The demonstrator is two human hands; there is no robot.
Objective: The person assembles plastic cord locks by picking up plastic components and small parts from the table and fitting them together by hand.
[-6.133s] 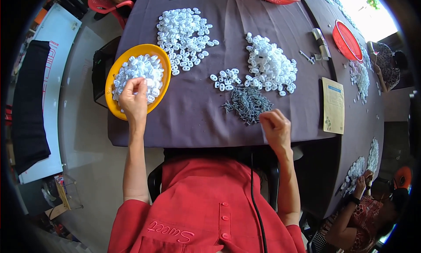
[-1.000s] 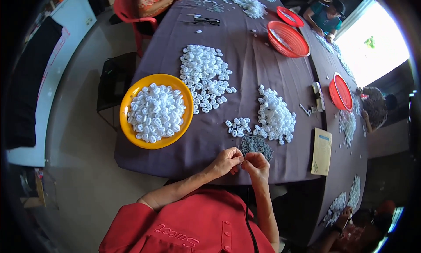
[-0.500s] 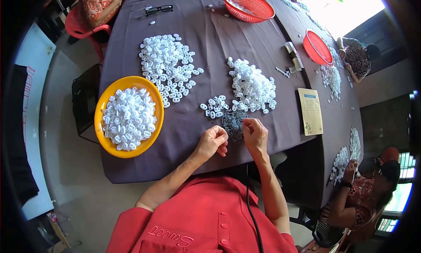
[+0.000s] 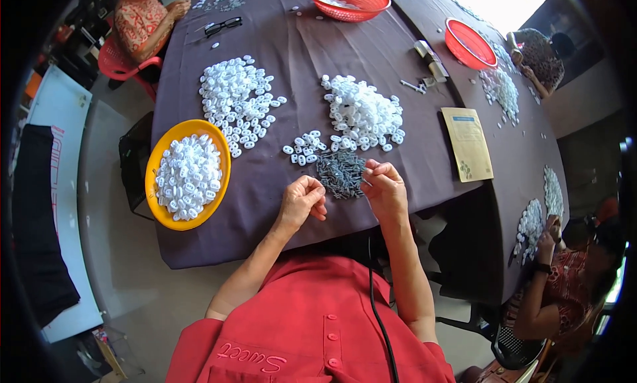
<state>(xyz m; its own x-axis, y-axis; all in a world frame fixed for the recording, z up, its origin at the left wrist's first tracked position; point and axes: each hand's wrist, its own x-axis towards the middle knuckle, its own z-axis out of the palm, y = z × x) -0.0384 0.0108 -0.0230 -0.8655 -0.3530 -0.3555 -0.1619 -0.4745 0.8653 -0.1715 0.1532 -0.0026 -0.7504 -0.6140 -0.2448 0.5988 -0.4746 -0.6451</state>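
My left hand [image 4: 302,200] is closed, thumb against curled fingers, just above the cloth. Whatever it may hold is hidden. My right hand [image 4: 386,187] makes a pinch at the right edge of a pile of small grey screw-like pieces [image 4: 340,175]; what lies in its fingertips is too small to make out. Behind the grey pile is a heap of white oval pieces with two holes [image 4: 363,111]. A smaller cluster of the same white pieces [image 4: 305,147] lies to its left. At the left, a yellow plate [image 4: 153,197] is piled with more white pieces.
Another white heap [image 4: 235,97] lies behind the plate. A yellow-brown envelope [image 4: 466,144] rests at right, near a white device [image 4: 431,61]. Red baskets [image 4: 352,11] and eyeglasses [image 4: 223,26] are farther back. Several people sit around the dark tablecloth [image 4: 265,174]. A black cord crosses my red shirt.
The whole view has shifted a little, moving the table things leftward and up. Both hands are slightly farther apart, and more of the grey pile shows between them. My right fingertips have tipped upward.
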